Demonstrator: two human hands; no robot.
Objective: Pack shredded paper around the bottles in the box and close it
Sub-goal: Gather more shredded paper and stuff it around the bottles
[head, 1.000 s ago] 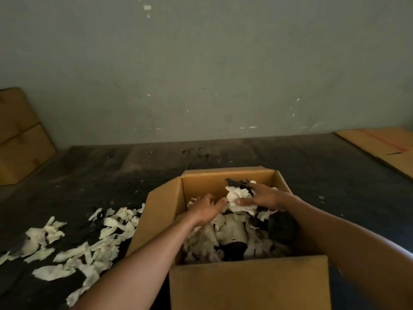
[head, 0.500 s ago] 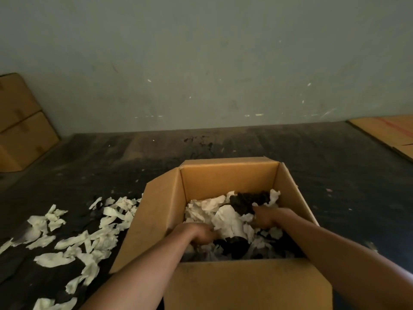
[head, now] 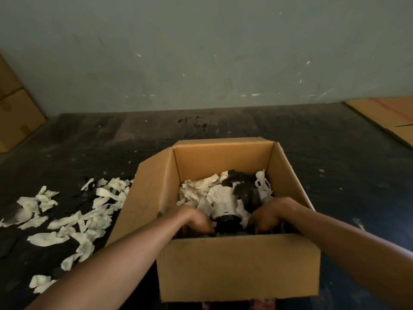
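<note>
An open cardboard box (head: 237, 267) stands on the dark floor with its flaps up. Inside lies a dark bottle with a white label (head: 224, 206), with white shredded paper (head: 196, 191) and some dark scraps packed around it. My left hand (head: 196, 220) is deep in the box to the left of the bottle, fingers curled downward. My right hand (head: 271, 214) is down on the bottle's right, fingers also curled into the contents. The near wall of the box hides both sets of fingertips, so what they grip is unclear.
A scatter of white paper strips (head: 73, 218) lies on the floor left of the box. Cardboard boxes (head: 13, 115) lean at the far left wall. A flattened cardboard sheet (head: 386, 117) lies at the far right. A grey wall stands behind.
Both hands have moved from the top back of the box down and toward me, pushing into the near part beside the bottle. The paper wad they held now lies in the box.
</note>
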